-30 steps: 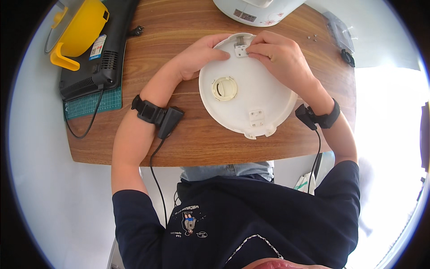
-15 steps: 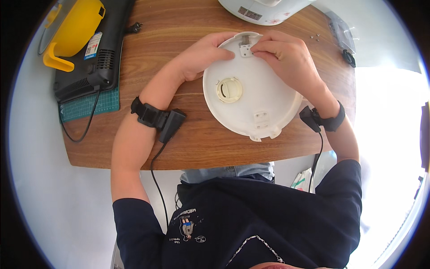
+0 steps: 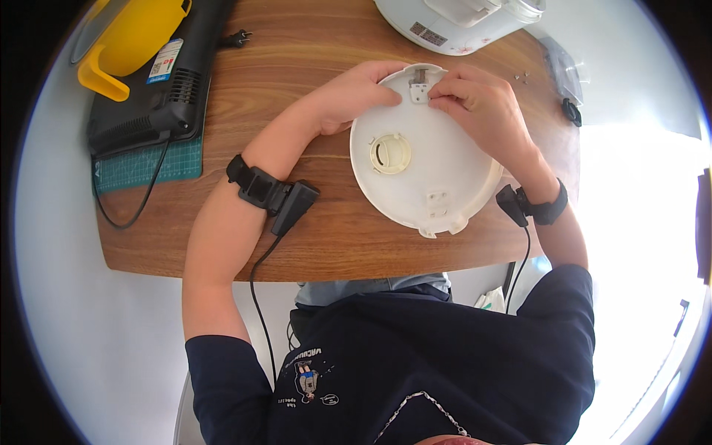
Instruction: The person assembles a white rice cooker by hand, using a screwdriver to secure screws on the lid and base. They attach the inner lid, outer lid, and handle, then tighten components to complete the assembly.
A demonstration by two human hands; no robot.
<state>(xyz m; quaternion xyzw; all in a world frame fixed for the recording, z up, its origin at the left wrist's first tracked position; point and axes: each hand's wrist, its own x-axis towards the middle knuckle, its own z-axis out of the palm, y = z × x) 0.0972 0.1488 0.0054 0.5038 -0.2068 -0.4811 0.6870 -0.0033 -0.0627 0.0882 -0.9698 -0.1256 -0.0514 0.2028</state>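
A round white plastic lid [image 3: 445, 159], apparently from a rice cooker, lies with its inner side up on the wooden table. My left hand [image 3: 356, 98] grips its far left rim, thumb on the inside and fingers hidden behind the edge. At the far rim sits a small white bracket [image 3: 419, 94] with holes, beside a grey metal hinge piece [image 3: 422, 76]. Thumb and fingertips of my right hand [image 3: 486, 111] are pinched together at the bracket's right side; anything between them is too small to make out. A cream round vent fitting [image 3: 390, 153] is set in the lid.
A white rice cooker body [image 3: 460, 37] stands at the far edge. Several tiny screws [image 3: 522, 77] and a clear plastic case [image 3: 561, 70] lie far right. On the left, a yellow container [image 3: 144, 44] rests on a black appliance [image 3: 141, 119], over a green cutting mat [image 3: 148, 169].
The view has shifted slightly, so table things appear a little displaced. Both hands keep their places on the lid; the right fingertips stay pinched at the bracket.
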